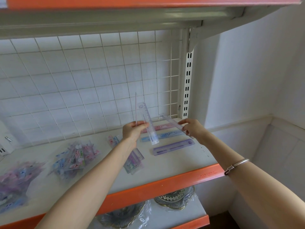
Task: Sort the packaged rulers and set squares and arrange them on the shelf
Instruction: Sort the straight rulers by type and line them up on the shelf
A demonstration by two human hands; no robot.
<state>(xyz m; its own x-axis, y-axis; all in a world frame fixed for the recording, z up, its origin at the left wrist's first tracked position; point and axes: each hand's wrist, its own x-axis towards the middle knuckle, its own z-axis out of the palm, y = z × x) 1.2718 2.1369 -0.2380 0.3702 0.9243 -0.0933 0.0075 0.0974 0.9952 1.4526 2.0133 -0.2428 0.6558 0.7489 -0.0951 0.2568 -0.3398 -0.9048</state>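
Fittings and other stock
Stood behind: white wire grid (82,83), slotted upright (187,86) just right of it. Lay below, wrapped in clear plastic: patterned glass dishes (175,198). Hung overhead: long grey tube (115,15).

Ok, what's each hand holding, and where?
Left hand: clear ruler at mid-length, plus a thin upright ruler by its lower end. Right hand: second clear ruler, near its closer end.
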